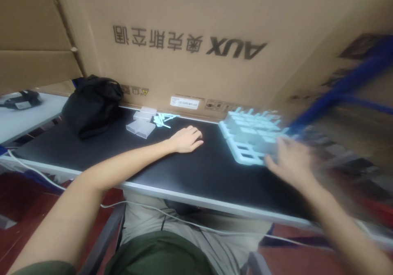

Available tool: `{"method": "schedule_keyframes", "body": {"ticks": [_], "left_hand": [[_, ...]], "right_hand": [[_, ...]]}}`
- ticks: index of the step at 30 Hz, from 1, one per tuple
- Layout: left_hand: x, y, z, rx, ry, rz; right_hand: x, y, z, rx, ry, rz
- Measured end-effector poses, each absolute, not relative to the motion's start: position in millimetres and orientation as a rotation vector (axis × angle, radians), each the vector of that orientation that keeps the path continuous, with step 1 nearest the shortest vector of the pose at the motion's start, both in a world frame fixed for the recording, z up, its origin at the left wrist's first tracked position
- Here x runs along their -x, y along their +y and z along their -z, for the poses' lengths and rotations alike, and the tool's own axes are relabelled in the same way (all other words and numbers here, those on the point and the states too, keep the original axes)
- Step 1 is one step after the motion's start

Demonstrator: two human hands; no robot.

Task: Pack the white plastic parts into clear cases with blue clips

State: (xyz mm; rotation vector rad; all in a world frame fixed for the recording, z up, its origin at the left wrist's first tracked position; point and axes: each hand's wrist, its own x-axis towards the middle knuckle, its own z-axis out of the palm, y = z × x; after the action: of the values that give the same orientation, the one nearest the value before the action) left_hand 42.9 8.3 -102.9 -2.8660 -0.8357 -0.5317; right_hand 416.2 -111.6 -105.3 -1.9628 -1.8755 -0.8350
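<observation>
My left hand (186, 139) rests palm down on the black table top (196, 172), fingers curled loosely together, holding nothing that I can see. My right hand (290, 160) is smeared by motion at the near right corner of a pale blue plastic rack (247, 133) with several slots and small white parts in it. Its fingers touch or grip the rack's edge; the blur hides which. Small clear plastic boxes (143, 124) and a scatter of thin pale blue sticks (162, 120) lie beyond my left hand.
A black bag (92, 105) sits at the table's back left. A large AUX cardboard box (196, 41) walls off the back. A blue metal frame (346, 84) stands at the right. A white cable (184, 221) hangs below the table edge over my lap.
</observation>
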Motion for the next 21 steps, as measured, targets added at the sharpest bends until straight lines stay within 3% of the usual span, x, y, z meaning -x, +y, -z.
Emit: {"method": "schedule_keyframes", "body": {"ticks": [5,12,21], "left_hand": [[24.4,14.9,73.8,2.721,-0.828,0.488],[151.0,2.5,63.5,2.393,-1.511,0.302],[77.0,-20.7,64.8,2.552,-1.304,0.254]], "right_hand": [[-387.7,-122.0,108.2,1.820,-1.674,0.906],[-293.4,-91.7,99.7,1.415,-2.231,0.633],[-223.7,-2.7,101.8,1.236,-2.579,0.228]]}}
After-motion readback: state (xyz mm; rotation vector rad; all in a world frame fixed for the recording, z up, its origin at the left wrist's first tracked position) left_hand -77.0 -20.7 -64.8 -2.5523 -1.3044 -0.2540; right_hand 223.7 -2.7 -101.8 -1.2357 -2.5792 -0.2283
